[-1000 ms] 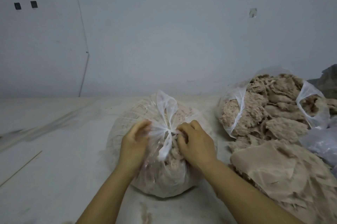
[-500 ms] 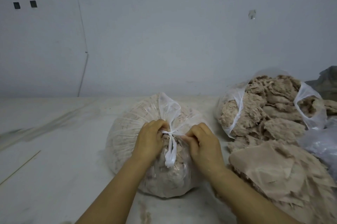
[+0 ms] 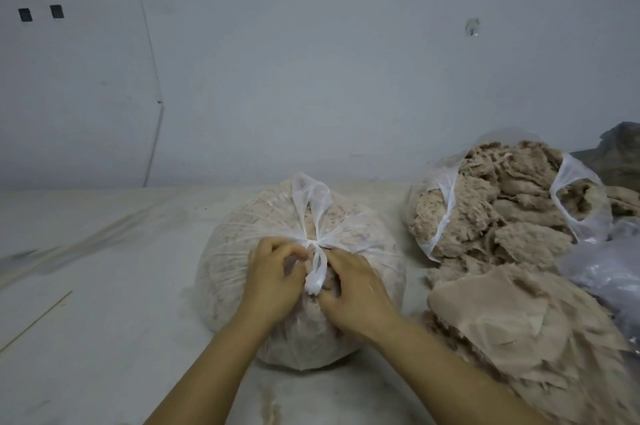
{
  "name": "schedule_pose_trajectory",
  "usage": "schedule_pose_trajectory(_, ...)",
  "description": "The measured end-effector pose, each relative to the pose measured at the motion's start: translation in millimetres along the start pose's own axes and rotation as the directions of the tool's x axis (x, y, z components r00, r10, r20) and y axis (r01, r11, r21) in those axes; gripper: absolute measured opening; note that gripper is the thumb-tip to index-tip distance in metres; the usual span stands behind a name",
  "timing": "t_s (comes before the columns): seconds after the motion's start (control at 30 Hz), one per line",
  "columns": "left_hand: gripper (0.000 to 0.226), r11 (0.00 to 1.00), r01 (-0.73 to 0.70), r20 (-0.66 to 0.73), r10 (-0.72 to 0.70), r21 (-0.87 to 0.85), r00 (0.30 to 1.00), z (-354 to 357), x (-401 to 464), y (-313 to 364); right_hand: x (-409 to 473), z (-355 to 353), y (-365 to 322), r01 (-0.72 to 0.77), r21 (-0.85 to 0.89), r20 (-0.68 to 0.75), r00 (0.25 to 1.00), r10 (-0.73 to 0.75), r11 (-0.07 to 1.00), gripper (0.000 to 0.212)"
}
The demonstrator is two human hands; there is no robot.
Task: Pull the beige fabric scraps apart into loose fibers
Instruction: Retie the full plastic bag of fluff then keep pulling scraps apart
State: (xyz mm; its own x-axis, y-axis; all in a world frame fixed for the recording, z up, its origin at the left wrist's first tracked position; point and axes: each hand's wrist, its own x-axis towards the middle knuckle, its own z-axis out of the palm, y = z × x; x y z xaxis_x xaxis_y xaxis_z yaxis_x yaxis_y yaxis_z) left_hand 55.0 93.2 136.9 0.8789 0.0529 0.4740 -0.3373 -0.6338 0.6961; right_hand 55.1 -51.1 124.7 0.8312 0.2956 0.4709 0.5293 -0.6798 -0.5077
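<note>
Pale grey wall backs a whitish table where the work sits. Beige scraps lie heaped at the near right edge: flat, torn sheets with frayed, fuzzy margins, not yet pulled apart as far as can be seen. Just beyond them an open bag holds a mound of fluffier, clumped beige material, rough and shredded in texture, which looks like finished fibre; some of it spills over the bag's mouth toward the scraps.

At the centre stands a full bag, round, tight and clear enough to show pale fibre inside. Its handles meet in a white knot on top, with a tail hanging down on the near side. The left hand has its fingers curled at the knot's left side and the right hand pinches in from the right; both are closed on the plastic at the knot, though exactly which strand each one holds cannot be told.

My judgement: one bag's worth is done and is being tied shut, a second bag is partly filled, and the sizeable heap of flat scraps is left to shred. A grey plastic sheet lies at the far right, touching the heap.
</note>
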Motion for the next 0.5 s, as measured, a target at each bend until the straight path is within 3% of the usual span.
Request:
schedule_pose_trajectory(0.1,0.054,0.954,0.153,-0.026,-0.152,0.257,0.988,20.9,-22.4,-11.6,17.0,7.3,9.5,-0.043,-0.094,0.026,0.999,0.045,0.995,0.049)
schedule_pose_trajectory(0.2,0.086,0.902,0.147,0.020,-0.169,0.406,0.985,38.1,-33.7,-26.4,37.0,12.7,12.1,-0.100,-0.115,-0.042,0.995,0.095,0.988,0.024)
schedule_pose_trajectory(0.3,0.114,0.821,0.058,0.194,-0.202,0.568,0.960,49.7,-44.0,-50.9,51.1,15.0,15.7,-0.145,-0.079,-0.040,0.989,0.142,0.986,0.022)
schedule_pose_trajectory(0.4,0.098,0.761,-0.075,0.324,-0.182,0.644,0.929,52.2,-38.1,-73.0,54.7,20.1,21.6,-0.189,-0.105,-0.028,0.982,0.187,0.976,0.041)
schedule_pose_trajectory(0.5,0.086,0.803,-0.074,0.313,-0.144,0.592,0.939,48.9,-12.8,-83.2,54.3,22.3,28.9,-0.162,-0.291,-0.033,0.987,0.159,0.943,0.038)
